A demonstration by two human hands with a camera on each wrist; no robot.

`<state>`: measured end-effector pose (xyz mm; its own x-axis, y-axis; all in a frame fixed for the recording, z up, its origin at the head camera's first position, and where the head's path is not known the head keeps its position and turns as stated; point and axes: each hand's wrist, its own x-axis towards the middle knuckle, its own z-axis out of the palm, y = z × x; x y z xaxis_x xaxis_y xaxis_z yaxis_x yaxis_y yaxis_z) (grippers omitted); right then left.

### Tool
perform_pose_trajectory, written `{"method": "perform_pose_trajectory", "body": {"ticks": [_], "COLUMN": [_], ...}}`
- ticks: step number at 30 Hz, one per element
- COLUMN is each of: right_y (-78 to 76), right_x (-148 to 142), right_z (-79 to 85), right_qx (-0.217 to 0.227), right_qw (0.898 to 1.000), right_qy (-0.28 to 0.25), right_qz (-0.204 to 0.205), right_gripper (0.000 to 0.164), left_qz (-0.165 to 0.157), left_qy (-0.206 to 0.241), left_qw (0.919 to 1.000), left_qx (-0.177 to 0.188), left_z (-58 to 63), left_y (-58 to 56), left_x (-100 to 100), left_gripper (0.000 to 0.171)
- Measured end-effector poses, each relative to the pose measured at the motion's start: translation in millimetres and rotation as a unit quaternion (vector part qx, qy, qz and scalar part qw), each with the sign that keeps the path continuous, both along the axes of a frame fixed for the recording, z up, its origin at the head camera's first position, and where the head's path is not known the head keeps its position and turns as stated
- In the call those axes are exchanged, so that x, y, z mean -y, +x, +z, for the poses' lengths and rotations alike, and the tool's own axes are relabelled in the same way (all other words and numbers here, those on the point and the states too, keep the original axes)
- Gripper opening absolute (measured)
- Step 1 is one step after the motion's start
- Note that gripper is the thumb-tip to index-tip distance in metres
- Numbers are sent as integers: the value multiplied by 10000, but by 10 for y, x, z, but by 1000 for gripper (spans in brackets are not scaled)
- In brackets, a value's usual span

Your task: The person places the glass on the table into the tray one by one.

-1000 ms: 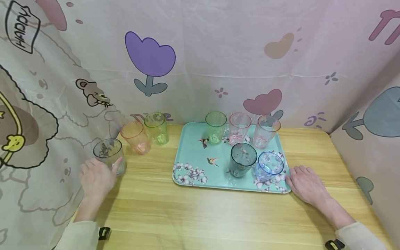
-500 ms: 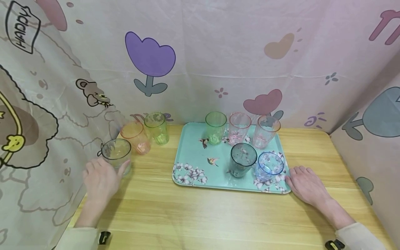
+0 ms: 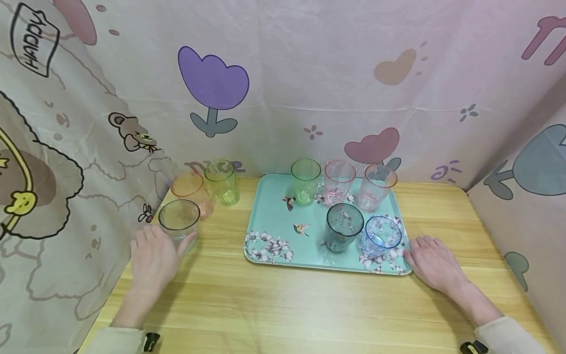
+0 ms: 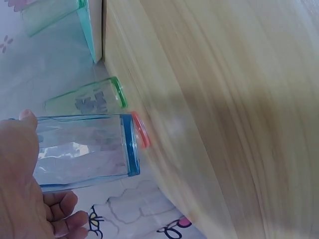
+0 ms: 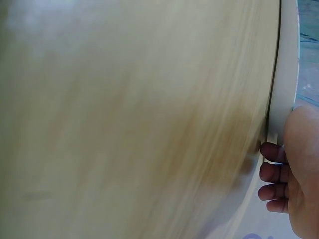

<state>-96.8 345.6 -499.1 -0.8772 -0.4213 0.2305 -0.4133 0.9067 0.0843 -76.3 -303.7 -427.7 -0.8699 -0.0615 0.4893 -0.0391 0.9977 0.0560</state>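
A clear, dark-rimmed glass (image 3: 179, 216) stands upright in my left hand (image 3: 155, 253). In the left wrist view the thumb lies along one side of the glass (image 4: 82, 149) and curled fingers (image 4: 65, 211) are at the other. Whether its base touches the table cannot be told. Behind it stand an orange glass (image 3: 204, 199) and a yellow-green glass (image 3: 224, 184). My right hand (image 3: 435, 263) rests on the table with relaxed fingers, its thumb side touching the right edge of the turquoise tray (image 3: 274, 216).
On the tray stand a green glass (image 3: 305, 184), two pink glasses (image 3: 338, 184), a dark grey glass (image 3: 342, 228) and a short blue glass (image 3: 380, 238). Printed cloth (image 3: 283, 73) hangs behind and at both sides of the wooden table (image 3: 283, 305).
My left hand has moved to the right with the clear glass, which now partly covers the orange glass. The right hand and the tray have stayed in place.
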Motion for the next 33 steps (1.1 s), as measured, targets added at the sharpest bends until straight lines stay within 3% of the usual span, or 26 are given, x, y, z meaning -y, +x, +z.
{"method": "perform_pose_trajectory", "body": {"ticks": [5, 9, 18, 28, 33], "right_y": [0, 2, 4, 2, 2], "right_x": [2, 0, 1, 4, 1], "right_z": [-1, -9, -18, 0, 7], "right_qx": [24, -57, -110, -26, -40], "right_qw": [10000, 10000, 9999, 10000, 10000], "right_qy": [11, 6, -11, 38, 62], "right_qz": [-10, 25, 42, 29, 51], "right_gripper": [26, 25, 25, 25, 24], "left_qz": [-221, -440, -676, -957, -1001], "left_qy": [-96, -224, -277, -273, -251], "left_qw": [9986, 9963, 9964, 9941, 9941], "left_qx": [-469, -704, -432, -442, -324], "left_z": [-12, -8, -12, 63, 93], "left_y": [-13, -30, -69, -154, -237], "left_x": [-95, -181, -344, -555, -655], "left_gripper": [111, 110, 111, 109, 121]}}
